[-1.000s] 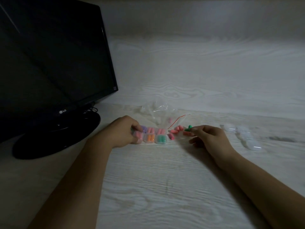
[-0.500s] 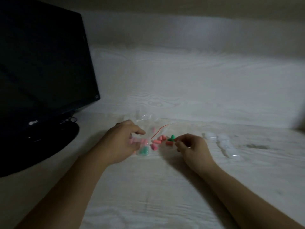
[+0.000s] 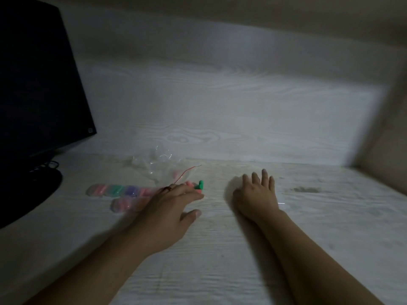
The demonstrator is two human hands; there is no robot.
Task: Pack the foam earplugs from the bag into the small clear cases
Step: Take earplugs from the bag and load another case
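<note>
Filled clear cases (image 3: pixel 116 190) holding pink, green and purple earplugs lie in two blurred rows left of centre. Behind them sits the crumpled clear bag (image 3: pixel 163 167) with its red zip line. A green earplug (image 3: pixel 200 185) and a few pink earplugs (image 3: pixel 189 184) lie loose at the bag's mouth. My left hand (image 3: pixel 171 208) reaches over them with straight fingers and holds nothing. My right hand (image 3: pixel 257 194) lies flat on the table, fingers spread. A faint glint of an empty clear case (image 3: pixel 281 203) shows at its right edge; the rest is hidden.
A black monitor (image 3: pixel 37 84) and its round base (image 3: pixel 28 194) fill the left side. A pale wood-grain back panel (image 3: pixel 220 106) rises behind the table, and a side wall (image 3: pixel 385 139) closes the right. A dark smudge (image 3: pixel 306 189) marks the tabletop.
My left hand left the filled cases and moved right to the loose earplugs. My right hand let go of the earplug, moved right and spread flat where the empty cases lay.
</note>
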